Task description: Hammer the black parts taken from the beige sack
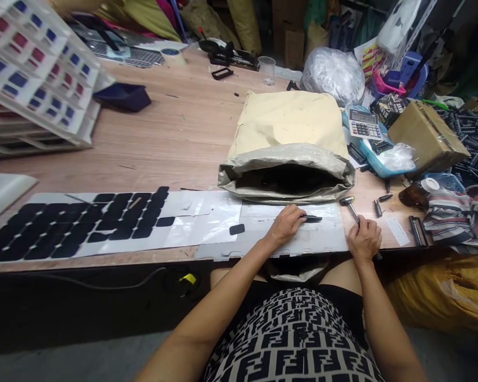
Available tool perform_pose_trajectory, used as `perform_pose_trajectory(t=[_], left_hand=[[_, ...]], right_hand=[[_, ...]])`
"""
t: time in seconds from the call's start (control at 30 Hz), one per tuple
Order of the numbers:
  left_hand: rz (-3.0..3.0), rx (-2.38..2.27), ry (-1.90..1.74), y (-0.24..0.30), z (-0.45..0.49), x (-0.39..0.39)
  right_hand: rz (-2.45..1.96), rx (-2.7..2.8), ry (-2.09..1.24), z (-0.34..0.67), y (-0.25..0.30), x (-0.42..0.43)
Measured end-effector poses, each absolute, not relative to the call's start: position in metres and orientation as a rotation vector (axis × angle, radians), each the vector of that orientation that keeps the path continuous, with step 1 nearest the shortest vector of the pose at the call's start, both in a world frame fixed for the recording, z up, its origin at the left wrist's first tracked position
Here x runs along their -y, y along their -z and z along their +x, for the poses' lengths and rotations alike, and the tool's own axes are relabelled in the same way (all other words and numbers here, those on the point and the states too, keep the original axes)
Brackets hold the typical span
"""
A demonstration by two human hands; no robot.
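With the open sack (287,119) as our landmark, we have the slim black piece (314,218) just in front of its mouth, over the pale board (327,240) on the worktop (163,132). Our left hand (289,222) has its fingers pinched on the piece's left end; our right hand (364,239) grips the hammer (351,208) before the sack's right corner. We judge a badly aimed blow could hurt our left hand, and a loose pinch could let the piece skid.

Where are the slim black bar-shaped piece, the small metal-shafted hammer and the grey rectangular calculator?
Slim black bar-shaped piece (313,218): head view, on its exposed length.
Small metal-shafted hammer (352,213): head view, on its shaft.
Grey rectangular calculator (365,129): head view, on its keypad.
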State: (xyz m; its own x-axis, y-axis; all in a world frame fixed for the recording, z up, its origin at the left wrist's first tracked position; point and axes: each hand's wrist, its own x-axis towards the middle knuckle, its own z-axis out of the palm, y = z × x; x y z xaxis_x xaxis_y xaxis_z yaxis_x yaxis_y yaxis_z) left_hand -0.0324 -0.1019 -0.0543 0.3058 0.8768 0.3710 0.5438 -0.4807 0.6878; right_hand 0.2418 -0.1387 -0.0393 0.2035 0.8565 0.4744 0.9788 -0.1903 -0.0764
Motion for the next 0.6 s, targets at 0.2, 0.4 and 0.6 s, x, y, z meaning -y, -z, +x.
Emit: perform_pose_trajectory(t=[0.2, 0.4, 0.6], left_hand=[[2.11, -1.223, -1.01, 0.056, -0.033, 0.099], [2.002, -1.249, -0.979, 0.058, -0.035, 0.094], [1.937, -1.264, -0.938, 0.055, -0.036, 0.092]], right_hand=[[-2.158, 1.706, 0.392, 0.242, 0.034, 0.136], [-2.202, 1.644, -0.041, 0.244, 0.011, 0.139], [-1.894, 1.653, -0.494, 0.211, -0.004, 0.181]])
